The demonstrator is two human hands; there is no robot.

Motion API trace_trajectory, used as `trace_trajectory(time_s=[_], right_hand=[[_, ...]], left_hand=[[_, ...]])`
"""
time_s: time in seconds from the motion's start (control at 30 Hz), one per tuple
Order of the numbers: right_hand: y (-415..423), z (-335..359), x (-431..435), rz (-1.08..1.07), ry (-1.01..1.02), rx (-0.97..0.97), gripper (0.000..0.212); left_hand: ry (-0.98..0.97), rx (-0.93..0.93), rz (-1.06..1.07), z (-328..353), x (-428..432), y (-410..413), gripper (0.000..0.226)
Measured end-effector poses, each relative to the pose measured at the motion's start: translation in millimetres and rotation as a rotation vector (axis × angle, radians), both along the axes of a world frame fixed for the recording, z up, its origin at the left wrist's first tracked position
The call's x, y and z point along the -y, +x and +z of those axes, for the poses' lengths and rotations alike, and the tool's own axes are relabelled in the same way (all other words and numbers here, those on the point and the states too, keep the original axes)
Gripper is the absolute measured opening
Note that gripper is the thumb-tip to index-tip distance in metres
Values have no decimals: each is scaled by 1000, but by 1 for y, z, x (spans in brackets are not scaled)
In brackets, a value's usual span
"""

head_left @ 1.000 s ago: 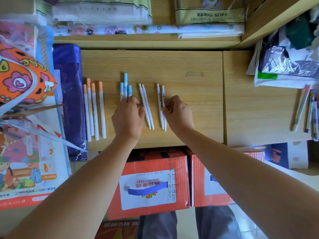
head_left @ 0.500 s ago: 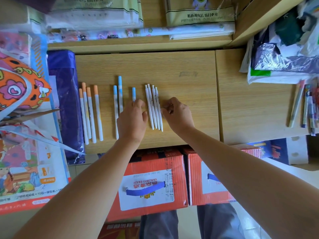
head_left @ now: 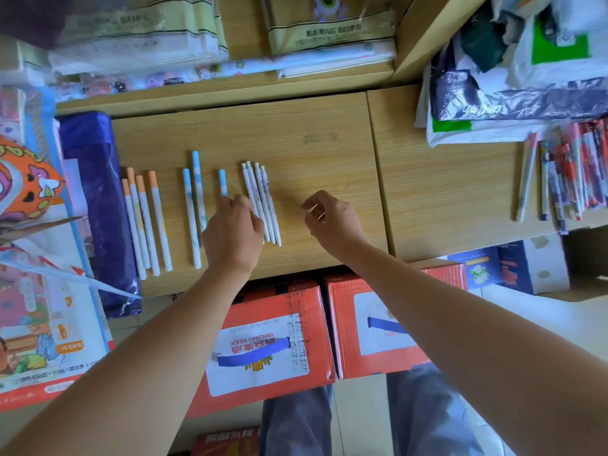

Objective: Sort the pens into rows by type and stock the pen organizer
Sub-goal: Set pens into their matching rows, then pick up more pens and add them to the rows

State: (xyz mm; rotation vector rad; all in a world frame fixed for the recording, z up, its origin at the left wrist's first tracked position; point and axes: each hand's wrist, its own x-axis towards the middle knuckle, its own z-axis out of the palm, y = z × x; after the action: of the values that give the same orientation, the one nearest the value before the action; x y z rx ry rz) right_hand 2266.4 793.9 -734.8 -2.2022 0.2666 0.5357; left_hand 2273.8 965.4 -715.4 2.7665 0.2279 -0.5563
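On the counter orange-capped pens, blue-capped pens and white pens lie in rows. The left hand covers one blue-capped pen; if its fingers grasp it, I cannot tell. The right hand hovers beside the white pens, fingers loosely curled, released.

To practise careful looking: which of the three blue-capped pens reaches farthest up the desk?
The middle blue-capped pen: its cap end lies beyond those of the left blue pen and the right blue pen.
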Motion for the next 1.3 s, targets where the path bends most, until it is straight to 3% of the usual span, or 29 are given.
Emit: trace_trajectory(time_s=[0.13,0.27,0.57,0.77,0.97,1.17,1.3], right_hand=[[-4,10,37,-47,26,-1,8],[-11,22,104,-120,2,-1,8],[-25,30,311,-210,-133,-37,12],[-22,23,405,-144,-313,-65,22],[-15,11,443,-77,-350,-61,23],[-15,5,467,-171,-437,-25,24],[-7,0,475,-147,-477,1,23]], left_hand=[[-132,50,-133,14,45,4,17],[-131,80,-332,25,118,8,16],[-249,-150,-500,14,313,-3,45],[-120,-248,-484,0,405,-9,59],[-50,-107,-344,2,450,-3,38],[-95,-164,-422,1,475,1,41],[-69,-131,-333,0,473,3,33]])
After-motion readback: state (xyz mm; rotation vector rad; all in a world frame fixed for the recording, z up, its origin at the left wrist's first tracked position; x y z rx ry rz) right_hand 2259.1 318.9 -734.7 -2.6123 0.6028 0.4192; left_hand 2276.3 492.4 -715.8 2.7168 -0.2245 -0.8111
